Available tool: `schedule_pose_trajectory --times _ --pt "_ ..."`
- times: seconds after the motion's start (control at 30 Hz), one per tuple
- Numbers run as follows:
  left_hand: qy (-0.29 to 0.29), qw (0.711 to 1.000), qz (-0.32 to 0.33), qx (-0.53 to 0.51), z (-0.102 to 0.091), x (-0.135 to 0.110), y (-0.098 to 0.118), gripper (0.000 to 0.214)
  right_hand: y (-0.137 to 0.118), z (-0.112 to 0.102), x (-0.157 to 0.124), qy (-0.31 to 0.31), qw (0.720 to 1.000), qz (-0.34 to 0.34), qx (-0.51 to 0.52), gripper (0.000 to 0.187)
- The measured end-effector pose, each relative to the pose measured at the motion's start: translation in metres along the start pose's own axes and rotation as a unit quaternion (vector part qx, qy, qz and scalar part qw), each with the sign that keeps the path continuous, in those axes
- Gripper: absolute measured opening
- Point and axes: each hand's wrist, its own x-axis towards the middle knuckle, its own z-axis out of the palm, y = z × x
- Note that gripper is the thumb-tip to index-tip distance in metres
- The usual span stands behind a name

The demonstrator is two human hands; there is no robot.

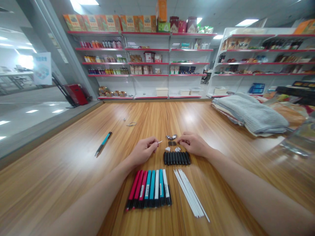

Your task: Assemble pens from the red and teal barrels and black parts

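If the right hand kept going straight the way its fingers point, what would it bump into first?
Most likely the small dark pieces, which lie just beside the right hand; whether it already touches them is hard to tell.

Left hand, right hand bare; forearms bare too, tapering handward.

I am wearing the single camera on my head, and it is looking forward and down across the bench from above its near side. My forearms are entering from the lower corners, nearest the lens, while my left grip and right grip are sitting near mid-frame. Farther off, the view is reaching the shelves and the ceiling.
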Motion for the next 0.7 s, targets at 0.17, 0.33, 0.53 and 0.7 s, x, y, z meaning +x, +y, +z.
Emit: schedule_pose_trajectory --times 0.17,0.33,0.53,0.7 --pt "0.000 1.000 -0.002 -0.005 0.000 0.000 0.001 0.026 0.004 -0.001 -0.001 0.003 1.000 0.003 -0.015 0.013" --pt "0.001 1.000 0.006 -0.006 0.000 0.000 0.002 0.026 -0.001 -0.004 -0.001 0.028 0.999 0.009 -0.044 0.012" --pt "-0.011 1.000 0.013 -0.010 0.002 -0.001 0.000 0.026 -0.038 0.004 0.001 0.140 0.986 -0.089 -0.030 0.014" --pt "-0.029 0.998 0.050 0.017 0.002 -0.004 0.002 0.026 -0.058 0.012 0.000 0.145 0.978 -0.150 -0.014 0.017"
